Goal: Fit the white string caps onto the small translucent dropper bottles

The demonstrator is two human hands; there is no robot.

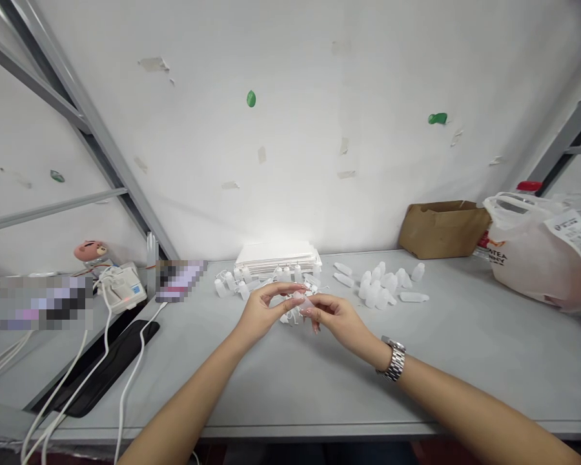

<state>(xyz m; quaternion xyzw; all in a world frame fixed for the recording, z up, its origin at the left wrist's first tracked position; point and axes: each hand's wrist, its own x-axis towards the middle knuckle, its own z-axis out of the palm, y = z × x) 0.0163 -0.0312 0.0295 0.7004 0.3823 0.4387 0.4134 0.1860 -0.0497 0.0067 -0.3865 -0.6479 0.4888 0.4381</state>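
My left hand [266,310] and my right hand [336,318] meet above the middle of the table. Fingers of both pinch a small translucent white plastic bottle [306,302], which they partly cover. Small white caps with thin straps [293,316] lie under and just behind my fingers. Several small white bottles with caps [230,281] stand to the left and behind the hands. On the right lies a loose group of frosted bottles [377,290], some upright and some on their sides. One of them, a bottle lying flat [414,297], is at the group's right end.
Behind the bottles, a stack of white sheets or flat boxes [275,255] rests against the wall. A brown cardboard box [443,229] and a plastic bag [537,258] stand at the right. On the left are a power strip [126,290], white cables [135,361] and a black phone-like slab [111,368].
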